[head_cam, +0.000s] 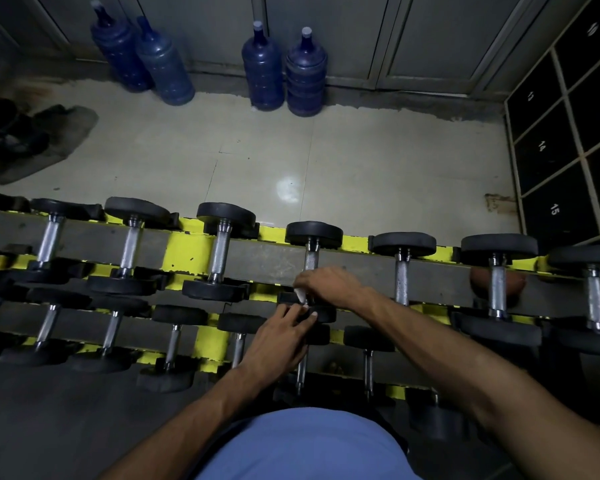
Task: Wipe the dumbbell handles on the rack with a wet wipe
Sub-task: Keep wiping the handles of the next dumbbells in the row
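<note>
**Wipe could slip**

My right grip (329, 285) clenches the wet wipe (300, 295) round the dumbbell handle (311, 259) on the rack (267, 261), upper row. My left grip (281, 336), at its 7 o'clock, rests released on the near head (323, 315). A loosening clench could drop the wipe.

A single wide-angle view is given, taken from the person's head and aimed forward and steeply down. The two-tier yellow-and-grey steel dumbbell rack (187, 244) is seen close from above, crossing the frame from left to right. The pale tiled floor (361, 161) and four blue plastic water jugs (262, 67) are shown farther off at the top, the blue shirt (302, 445) at the bottom edge
</note>
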### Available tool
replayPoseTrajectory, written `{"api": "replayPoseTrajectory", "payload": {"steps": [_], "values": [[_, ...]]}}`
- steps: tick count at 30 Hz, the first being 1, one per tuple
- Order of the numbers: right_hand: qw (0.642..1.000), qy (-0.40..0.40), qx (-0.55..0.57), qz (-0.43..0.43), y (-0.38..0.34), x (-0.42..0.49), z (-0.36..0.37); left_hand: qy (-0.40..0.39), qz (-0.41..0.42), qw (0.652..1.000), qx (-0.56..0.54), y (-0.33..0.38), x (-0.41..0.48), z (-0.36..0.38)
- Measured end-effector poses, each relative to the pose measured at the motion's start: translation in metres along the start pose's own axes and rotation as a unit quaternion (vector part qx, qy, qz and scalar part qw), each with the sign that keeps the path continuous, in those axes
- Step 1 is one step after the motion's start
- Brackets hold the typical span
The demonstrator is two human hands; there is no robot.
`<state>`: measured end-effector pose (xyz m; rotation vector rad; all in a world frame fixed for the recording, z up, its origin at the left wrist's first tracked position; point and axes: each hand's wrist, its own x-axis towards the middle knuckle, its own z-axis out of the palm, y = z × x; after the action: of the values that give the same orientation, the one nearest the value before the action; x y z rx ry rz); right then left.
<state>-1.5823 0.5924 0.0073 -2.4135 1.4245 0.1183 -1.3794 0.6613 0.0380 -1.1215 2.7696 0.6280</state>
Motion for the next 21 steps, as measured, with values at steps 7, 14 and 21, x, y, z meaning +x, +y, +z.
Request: {"api": "replayPoseTrajectory", "payload": {"steps": [7,14,21], "values": [[0.992,0.010,-0.114,-0.050,0.010,0.020,-0.018,0.001,0.003,1.000,-0.005,-0.003,0.002,-0.001],[0.980,-0.039,-0.173,-0.093,0.011,0.034,-0.034,0.007,0.006,1.000,0.002,-0.002,0.005,-0.003],[0.990,0.069,-0.123,0.008,0.019,0.025,-0.026,0.013,0.003,1.000,-0.010,-0.002,0.004,-0.001]]}}
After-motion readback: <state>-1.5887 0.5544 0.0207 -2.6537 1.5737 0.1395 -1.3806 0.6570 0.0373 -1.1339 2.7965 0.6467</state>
